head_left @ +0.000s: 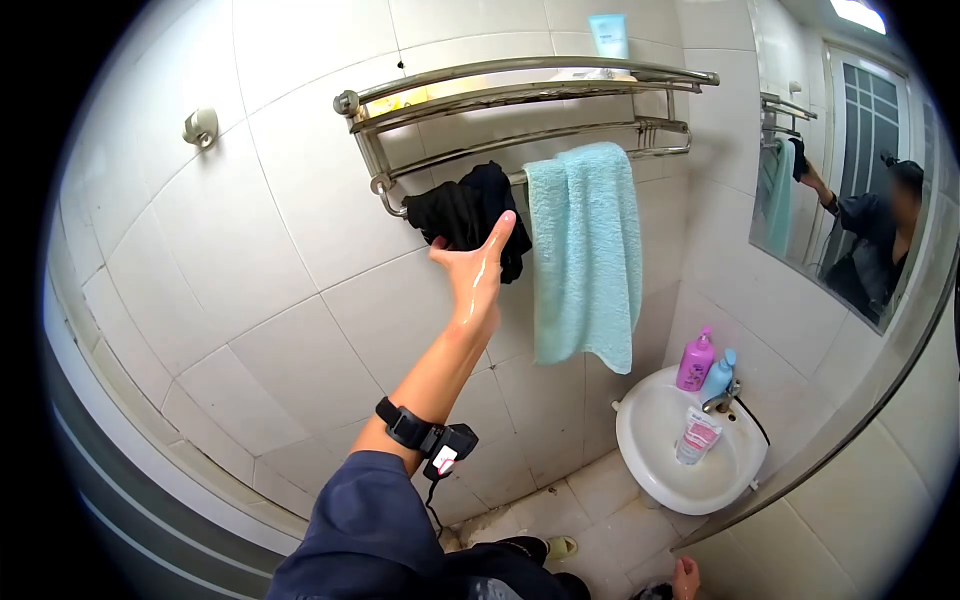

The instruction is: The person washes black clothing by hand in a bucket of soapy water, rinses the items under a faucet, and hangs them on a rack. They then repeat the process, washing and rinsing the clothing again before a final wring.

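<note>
My left hand (474,275) is raised at the wall, its thumb and one fingertip against a black cloth (462,212) bunched over the lower bar of a metal rack (520,97). The other fingers are hidden by the cloth and the hand. Wet streaks shine on the skin. Right beside the black cloth hangs a light blue towel (585,255) from the same rack. At the bottom edge of the view, low beside my body, my right hand (686,578) shows small with its fingers curled in and nothing visible in them.
A white sink (640,440) at the right bears a pink pump bottle (696,362), a blue bottle (719,376) and a tube (698,436). Another tube (609,36) stands on the rack. A mirror (850,190) hangs upper right; a wall hook (201,128) sits upper left.
</note>
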The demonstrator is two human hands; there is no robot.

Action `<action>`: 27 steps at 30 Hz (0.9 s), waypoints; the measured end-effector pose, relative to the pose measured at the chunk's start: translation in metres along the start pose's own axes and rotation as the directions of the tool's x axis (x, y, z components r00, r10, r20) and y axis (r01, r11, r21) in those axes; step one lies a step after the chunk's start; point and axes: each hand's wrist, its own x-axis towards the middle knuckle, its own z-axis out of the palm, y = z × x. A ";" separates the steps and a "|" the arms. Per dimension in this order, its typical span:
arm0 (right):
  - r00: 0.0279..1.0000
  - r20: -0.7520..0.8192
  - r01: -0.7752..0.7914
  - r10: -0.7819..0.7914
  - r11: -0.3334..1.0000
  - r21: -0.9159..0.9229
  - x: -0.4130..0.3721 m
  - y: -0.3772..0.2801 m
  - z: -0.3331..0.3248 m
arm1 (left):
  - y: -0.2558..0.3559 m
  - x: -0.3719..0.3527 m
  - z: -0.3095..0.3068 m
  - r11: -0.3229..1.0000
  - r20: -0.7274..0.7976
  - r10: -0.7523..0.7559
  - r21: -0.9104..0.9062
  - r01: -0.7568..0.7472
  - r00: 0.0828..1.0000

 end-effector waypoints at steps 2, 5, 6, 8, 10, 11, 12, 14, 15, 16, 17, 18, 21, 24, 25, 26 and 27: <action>1.000 -0.003 -0.009 0.009 0.998 0.064 0.009 0.014 0.002 | 0.006 -0.006 0.003 0.999 -0.032 -0.023 0.033 0.024 0.999; 0.999 -0.004 -0.041 0.043 0.969 0.245 0.033 0.050 0.012 | 0.011 -0.002 -0.004 0.976 0.115 -0.104 -0.179 0.124 0.988; 0.998 -0.004 -0.052 0.055 0.951 0.305 0.038 0.060 0.014 | 0.003 0.003 -0.009 0.964 0.184 -0.081 -0.234 0.124 0.980; 0.998 0.017 -0.063 0.060 0.945 0.320 0.037 0.067 0.013 | 0.019 -0.007 -0.023 0.963 0.340 -0.088 -0.213 0.168 0.936; 0.998 0.052 -0.052 0.044 0.984 0.168 0.018 0.042 0.004 | 0.011 0.008 -0.040 0.999 0.296 -0.031 -0.013 0.036 0.955; 0.997 0.066 -0.028 0.029 1.000 -0.005 -0.010 -0.004 -0.005 | 0.013 0.008 -0.045 0.986 0.244 0.056 0.138 -0.092 0.968; 0.997 0.079 0.000 0.013 0.985 -0.173 -0.038 -0.051 -0.015 | 0.015 0.006 -0.048 0.934 0.206 0.149 0.291 -0.206 0.967; 0.997 0.082 0.011 0.004 0.983 -0.184 -0.030 -0.033 -0.014 | 0.026 -0.002 -0.054 0.915 0.235 0.240 0.269 -0.300 0.942; 0.996 0.084 0.021 -0.005 0.981 -0.194 -0.026 -0.022 -0.012 | 0.026 -0.001 -0.057 0.930 0.269 0.229 0.224 -0.292 0.936; 0.996 0.084 0.021 -0.005 0.981 -0.194 -0.024 -0.015 -0.011 | 0.026 0.001 -0.057 0.930 0.269 0.229 0.225 -0.292 0.936; 0.995 0.092 -0.019 0.033 0.989 -0.146 -0.025 -0.006 -0.012 | 0.024 0.003 -0.056 0.938 0.246 0.210 0.223 -0.266 0.946; 0.992 0.103 -0.059 0.069 0.993 -0.099 -0.026 0.003 -0.012 | 0.024 0.004 -0.056 0.945 0.221 0.192 0.222 -0.241 0.956; 0.977 0.143 -0.170 0.161 0.984 0.050 -0.019 0.019 -0.010 | 0.024 0.000 -0.045 0.980 0.165 0.057 0.181 -0.087 0.985; 0.971 0.098 -0.235 0.220 0.952 0.194 -0.017 0.024 -0.008 | 0.023 0.006 -0.041 0.995 0.240 -0.064 0.084 0.045 0.969; 0.968 0.082 -0.248 0.235 0.939 0.236 -0.018 0.023 -0.008 | 0.024 0.004 -0.039 0.993 0.332 -0.119 0.049 0.109 0.936; 0.966 0.064 -0.260 0.252 0.928 0.269 -0.020 0.022 -0.008 | 0.027 0.001 -0.035 0.992 0.339 -0.125 0.053 0.113 0.932; 0.962 0.053 -0.271 0.267 0.915 0.299 -0.023 0.021 -0.009 | 0.030 -0.003 -0.032 0.985 0.404 -0.111 -0.077 0.155 0.908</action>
